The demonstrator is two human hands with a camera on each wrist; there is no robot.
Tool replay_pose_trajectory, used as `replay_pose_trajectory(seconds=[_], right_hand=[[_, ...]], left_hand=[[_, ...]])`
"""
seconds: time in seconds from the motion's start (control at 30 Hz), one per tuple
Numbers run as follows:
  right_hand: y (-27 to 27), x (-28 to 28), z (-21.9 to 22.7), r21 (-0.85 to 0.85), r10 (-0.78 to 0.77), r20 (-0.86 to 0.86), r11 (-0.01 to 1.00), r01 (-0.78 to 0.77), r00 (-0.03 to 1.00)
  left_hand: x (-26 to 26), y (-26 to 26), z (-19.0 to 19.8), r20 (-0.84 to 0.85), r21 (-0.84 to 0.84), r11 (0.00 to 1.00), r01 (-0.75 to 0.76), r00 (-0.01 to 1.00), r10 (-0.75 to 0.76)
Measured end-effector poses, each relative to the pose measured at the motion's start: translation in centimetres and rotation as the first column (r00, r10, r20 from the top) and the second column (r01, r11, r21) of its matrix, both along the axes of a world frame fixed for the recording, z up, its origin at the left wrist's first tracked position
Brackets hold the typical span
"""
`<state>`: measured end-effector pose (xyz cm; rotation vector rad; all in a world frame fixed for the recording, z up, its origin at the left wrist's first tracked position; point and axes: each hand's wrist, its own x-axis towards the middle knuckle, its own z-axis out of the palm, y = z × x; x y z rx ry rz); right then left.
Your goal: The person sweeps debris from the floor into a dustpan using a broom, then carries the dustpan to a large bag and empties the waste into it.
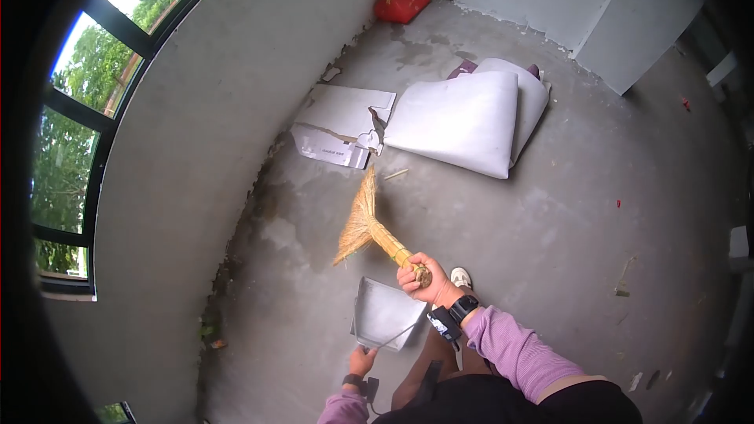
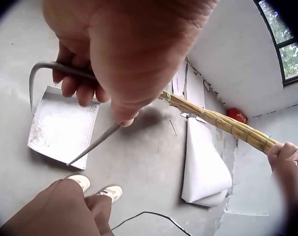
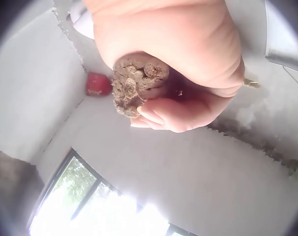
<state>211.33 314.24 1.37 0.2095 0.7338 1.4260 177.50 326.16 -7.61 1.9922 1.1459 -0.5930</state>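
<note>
My right hand (image 1: 426,278) grips a short straw broom (image 1: 385,240) near the butt of its handle. The broom's bristles (image 1: 360,220) fan out away from me, toward the upper left in the head view. In the right wrist view the fingers wrap around the rough, cut handle end (image 3: 134,82). My left hand (image 2: 124,54) has its fingers curled round the bent metal handle (image 2: 97,144) of a dustpan. The white, scuffed dustpan (image 2: 65,128) hangs below that hand, in front of my shoes, its pan facing up.
A folded white sheet (image 1: 455,122) lies on the grey floor ahead, beside torn white board pieces (image 1: 345,106). A small stick (image 1: 397,174) is close to the bristles. A red bag (image 1: 401,0) sits in the far corner. The windowed wall (image 1: 188,110) runs along the left.
</note>
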Motion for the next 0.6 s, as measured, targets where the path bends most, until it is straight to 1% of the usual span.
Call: replay_pose_trajectory(seconds=[0.07,0.17,0.2,0.23,0.27,0.3,0.4,0.5,0.53,0.6], right_hand=[[1.7,1.0,-1.3,-0.018,-0.066,-0.051,0.998,0.065,0.997],[2.2,1.8,-4.0,-0.02,-0.201,-0.119,0.98,0.2,0.972],[1.5,1.8,-4.1,-0.055,-0.231,-0.094,0.973,0.226,0.969],[0.6,1.5,-4.6,-0.054,-0.257,-0.056,0.966,0.254,0.965],[-0.6,1.1,-4.9,-0.05,-0.283,-0.014,0.958,0.282,0.959],[-2.1,1.0,-4.1,-0.113,-0.299,-0.042,0.949,0.293,0.953],[-7.8,0.2,-3.8,-0.172,-0.363,-0.015,0.919,0.355,0.932],[-14.3,-0.4,-2.5,-0.233,-0.42,0.076,0.875,0.426,0.904],[-16.4,-0.7,-1.8,-0.269,-0.438,0.09,0.854,0.445,0.895],[-20.3,-1.5,-0.9,-0.276,-0.499,0.113,0.815,0.51,0.859]], left_hand=[[0.7,0.6,-0.5,-0.009,-0.042,0.997,-0.063,0.998,0.063],[2.7,0.7,0.7,-0.017,-0.024,0.999,-0.027,1.0,0.026],[2.8,0.8,0.6,-0.03,-0.011,1.0,-0.02,0.999,0.019],[2.9,0.9,0.3,-0.039,0.002,1.0,-0.012,0.999,0.012],[3.0,1.0,0.2,-0.045,0.015,1.0,-0.004,0.999,0.005],[3.1,1.0,0.2,-0.041,0.005,1.0,0.0,0.999,0.0],[3.2,0.9,0.5,-0.005,-0.017,1.0,0.001,1.0,-0.001],[3.0,0.9,0.6,-0.008,-0.044,0.999,-0.003,1.0,0.002],[2.5,1.1,0.0,-0.009,-0.058,0.998,0.002,1.0,-0.003],[1.7,1.4,-1.2,-0.015,-0.082,0.997,0.009,1.0,-0.01]])
